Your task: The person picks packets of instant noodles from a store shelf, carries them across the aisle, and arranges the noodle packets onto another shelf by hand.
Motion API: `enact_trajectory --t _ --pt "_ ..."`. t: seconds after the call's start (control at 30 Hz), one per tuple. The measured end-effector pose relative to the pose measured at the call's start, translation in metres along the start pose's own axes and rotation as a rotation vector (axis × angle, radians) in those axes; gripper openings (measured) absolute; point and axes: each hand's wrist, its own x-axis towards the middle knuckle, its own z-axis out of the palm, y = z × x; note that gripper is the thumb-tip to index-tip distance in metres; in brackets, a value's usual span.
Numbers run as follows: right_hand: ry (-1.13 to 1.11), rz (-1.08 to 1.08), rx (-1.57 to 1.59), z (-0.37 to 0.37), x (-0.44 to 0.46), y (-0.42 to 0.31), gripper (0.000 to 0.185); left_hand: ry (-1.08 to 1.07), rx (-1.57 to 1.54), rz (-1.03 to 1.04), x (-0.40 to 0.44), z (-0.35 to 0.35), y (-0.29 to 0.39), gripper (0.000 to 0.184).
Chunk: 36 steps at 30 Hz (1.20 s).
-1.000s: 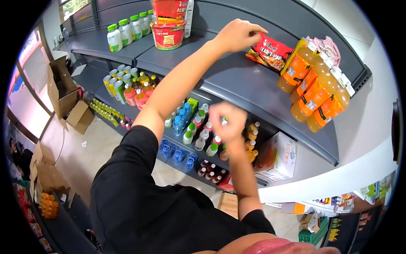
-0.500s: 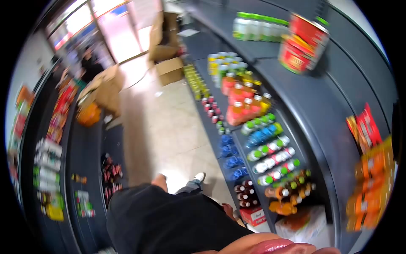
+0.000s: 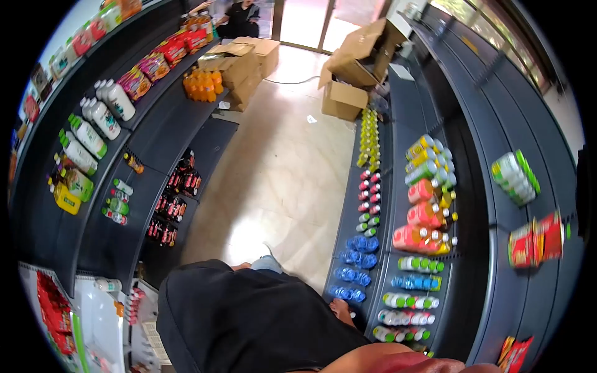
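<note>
Low in the view, my right hand (image 3: 342, 311) hangs beside the black shirt, next to the blue-capped bottles (image 3: 348, 293) on the lower right shelf. Its fingers are too small and blurred to read, and contact with the bottles cannot be made out. Only a bit of skin of my left hand (image 3: 241, 266) shows past the shirt, beside the jeans and a light shoe; its fingers are hidden. Rows of drinks (image 3: 410, 301) with green and white caps stand on the shelf to the right. Pink-labelled bottles (image 3: 424, 214) and cans (image 3: 429, 155) are farther along.
A tiled aisle (image 3: 280, 180) runs between the shelves to a glass door. Cardboard boxes (image 3: 345, 99) lie at its far end, and a person (image 3: 239, 18) sits beyond. Left shelves hold white bottles (image 3: 102, 118) and snack packs (image 3: 152, 65). Noodle tubs (image 3: 536, 240) stand on the upper right shelf.
Both hands have dropped from the upper shelf to beside the body. The view has swung left, bringing the aisle to the middle and the orange drinks out of sight.
</note>
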Motion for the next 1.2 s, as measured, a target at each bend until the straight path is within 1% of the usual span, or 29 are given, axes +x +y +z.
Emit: enact_trajectory --t 0.03,0.07,0.13,0.17,0.2,0.23,0.27,0.3,0.33,0.4,0.43,0.5,0.57,0.6,0.63,0.67,0.7,0.73,0.8,0.87,0.97,1.07,1.13,1.17,1.2 --pt "0.118 -0.092 -0.235 0.033 -0.009 -0.032 0.025 -0.056 0.083 0.116 0.011 -0.007 0.0 0.026" --pt "0.258 -0.155 -0.477 0.083 -0.042 -0.076 0.025 -0.11 0.167 0.231 0.021 -0.012 0.0 0.026" --pt "0.177 -0.313 -0.513 0.091 0.031 -0.115 0.025 -0.217 0.341 0.444 0.027 -0.023 -0.008 0.026" --pt "0.204 -0.334 -0.532 0.12 0.021 -0.141 0.025 -0.089 0.32 0.671 0.018 -0.061 -0.011 0.028" --pt "0.227 -0.352 -0.552 0.156 0.008 -0.167 0.026 -0.02 0.716 0.058 0.068 -0.066 -0.009 0.028" --pt "0.202 -0.366 -0.582 0.174 0.02 -0.179 0.027 0.081 0.688 -0.09 0.084 -0.085 0.013 0.033" --pt "0.177 -0.381 -0.612 0.19 0.036 -0.191 0.028 0.112 0.484 -0.143 0.088 -0.115 0.037 0.037" --pt "0.179 -0.357 -0.705 0.21 0.039 -0.205 0.028 0.165 0.336 -0.143 0.1 -0.136 0.048 0.042" --pt "0.128 -0.352 -0.761 0.225 0.046 -0.215 0.029 0.383 0.249 -0.056 0.11 -0.145 0.051 0.043" --pt "0.032 -0.343 -0.856 0.249 0.064 -0.232 0.031 0.462 -0.494 -0.002 0.103 -0.159 0.084 0.04" --pt "0.017 -0.342 -0.899 0.263 0.068 -0.243 0.033 0.474 -0.446 0.002 0.114 -0.159 0.084 0.039" --pt "0.005 -0.348 -0.869 0.288 0.068 -0.262 0.032 0.499 -0.348 0.006 0.13 -0.152 0.077 0.035" --pt "-0.003 -0.352 -0.835 0.312 0.064 -0.281 0.03 0.455 -0.209 0.072 0.128 -0.129 0.065 0.034" --pt "-0.003 -0.352 -0.815 0.318 0.062 -0.288 0.028 0.429 -0.212 0.068 0.132 -0.115 0.052 0.031" --pt "-0.002 -0.351 -0.797 0.32 0.064 -0.295 0.026 0.239 0.061 0.126 0.136 -0.107 0.039 0.043" --pt "-0.01 -0.39 -0.931 0.314 0.08 -0.303 0.025 0.228 -0.018 -0.111 0.109 -0.097 0.053 0.046" --pt "-0.022 -0.43 -1.061 0.303 0.096 -0.309 0.025 0.236 -0.063 -0.096 0.111 -0.073 0.028 0.045" --pt "-0.069 -0.481 -1.11 0.297 0.104 -0.317 0.026 0.048 0.225 -0.095 0.114 -0.063 0.014 0.036" --pt "-0.146 -0.579 -1.216 0.295 0.117 -0.337 0.026 -0.053 0.062 -0.239 0.083 -0.06 -0.005 0.033" --pt "-0.205 -0.643 -1.359 0.307 0.148 -0.364 0.026 -0.041 -0.098 -0.404 0.057 -0.075 -0.019 0.035" --pt "-0.268 -0.645 -1.577 0.332 0.192 -0.407 0.026 0.044 -0.285 -0.607 0.03 -0.114 -0.03 0.036" --pt "-0.373 -0.709 -1.765 0.371 0.249 -0.461 0.025 0.2 -0.412 -0.687 0.038 -0.17 -0.024 0.038" --pt "-0.506 -0.881 -1.912 0.397 0.312 -0.503 0.025 0.338 -0.398 -0.688 0.065 -0.218 -0.009 0.04" --pt "-0.617 -1.062 -2.01 0.416 0.329 -0.524 0.025 0.408 -0.379 -0.688 0.08 -0.244 0.0 0.041" --pt "-0.492 -0.75 -1.767 0.449 0.33 -0.547 0.023 0.47 -0.31 -0.643 0.098 -0.272 0.015 0.042"
